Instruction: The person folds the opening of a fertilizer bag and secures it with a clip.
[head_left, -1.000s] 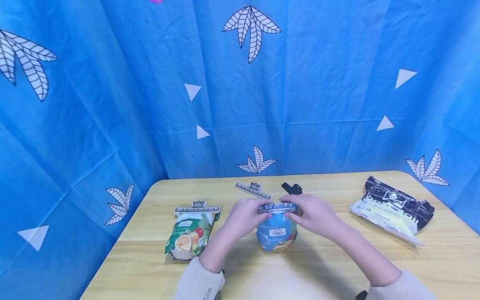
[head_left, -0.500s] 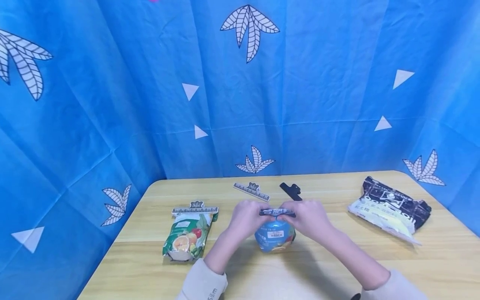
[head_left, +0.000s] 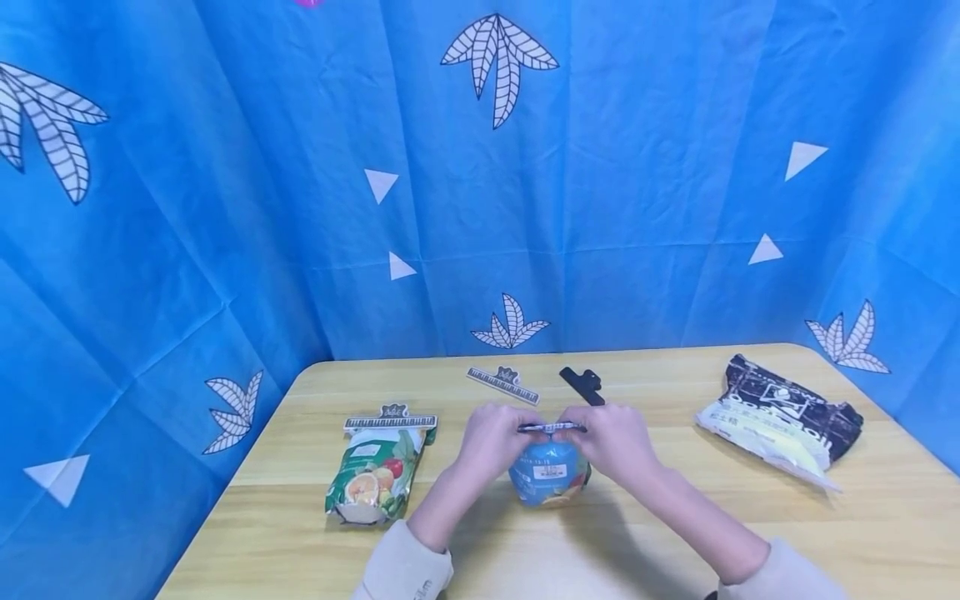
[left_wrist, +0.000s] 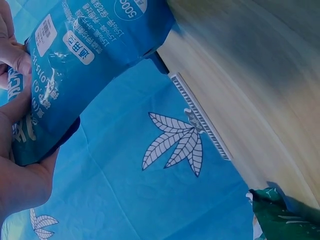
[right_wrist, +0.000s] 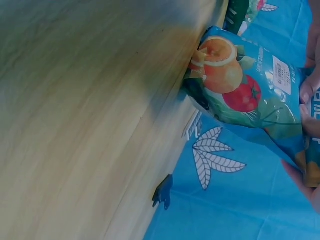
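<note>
A blue bag printed with an orange, a tomato and white lettering stands upright on the table in the head view. Its top edge is folded over. My left hand pinches the left end of that fold, thumb on the near side. At the fold's right end, my right hand pinches likewise, and the two thumbs nearly meet. Both wrist views show the same bag, the left one its lettering, the right one its printed fruit. Behind the hands lie a piano-key-patterned clip and a black clip.
A green fruit-printed bag with a piano-key clip across its top lies to the left. On the right rests a black and white bag. A blue patterned curtain hangs behind the wooden table.
Both hands have come closer together and folded the bag's top over, so its printed upper band now shows only as a thin edge. The black clip has come fully into view.
</note>
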